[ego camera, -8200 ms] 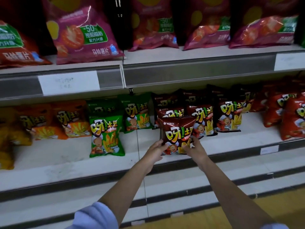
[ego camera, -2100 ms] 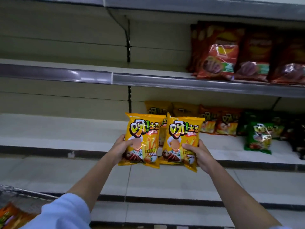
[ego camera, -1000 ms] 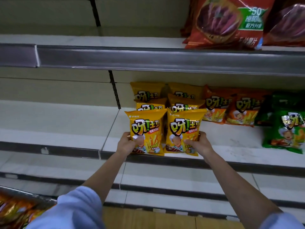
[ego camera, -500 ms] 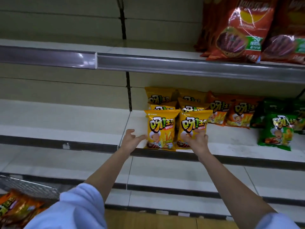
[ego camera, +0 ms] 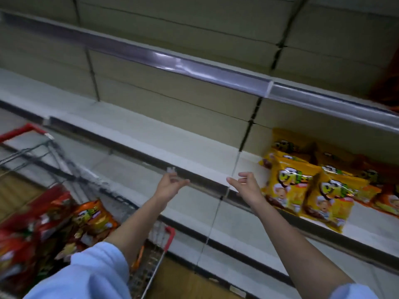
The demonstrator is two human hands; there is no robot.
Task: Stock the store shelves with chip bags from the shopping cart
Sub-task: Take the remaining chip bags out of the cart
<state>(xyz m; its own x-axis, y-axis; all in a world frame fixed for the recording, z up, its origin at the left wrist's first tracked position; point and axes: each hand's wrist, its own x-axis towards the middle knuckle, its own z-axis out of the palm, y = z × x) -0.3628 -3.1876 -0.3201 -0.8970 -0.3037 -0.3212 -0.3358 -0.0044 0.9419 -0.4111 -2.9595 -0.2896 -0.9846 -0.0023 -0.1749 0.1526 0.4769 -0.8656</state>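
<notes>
Two yellow chip bags (ego camera: 311,190) stand upright at the front of the middle shelf (ego camera: 194,167), with more yellow bags behind them. My right hand (ego camera: 248,186) hovers just left of those bags, fingers loose, holding nothing. My left hand (ego camera: 170,186) floats in front of the shelf edge, also holding nothing. The shopping cart (ego camera: 155,257), with a red rim, sits at lower left and holds red and orange chip bags (ego camera: 92,219).
Orange bags (ego camera: 386,201) line the shelf to the right of the yellow ones. The upper shelf rail (ego camera: 194,67) runs across above. The shelf stretch left of the yellow bags is bare. Wooden floor (ego camera: 13,190) shows beside the cart.
Both hands let go of the two yellow bags, which now stand on the shelf. My hands pulled back to the left and my view swung left toward the cart.
</notes>
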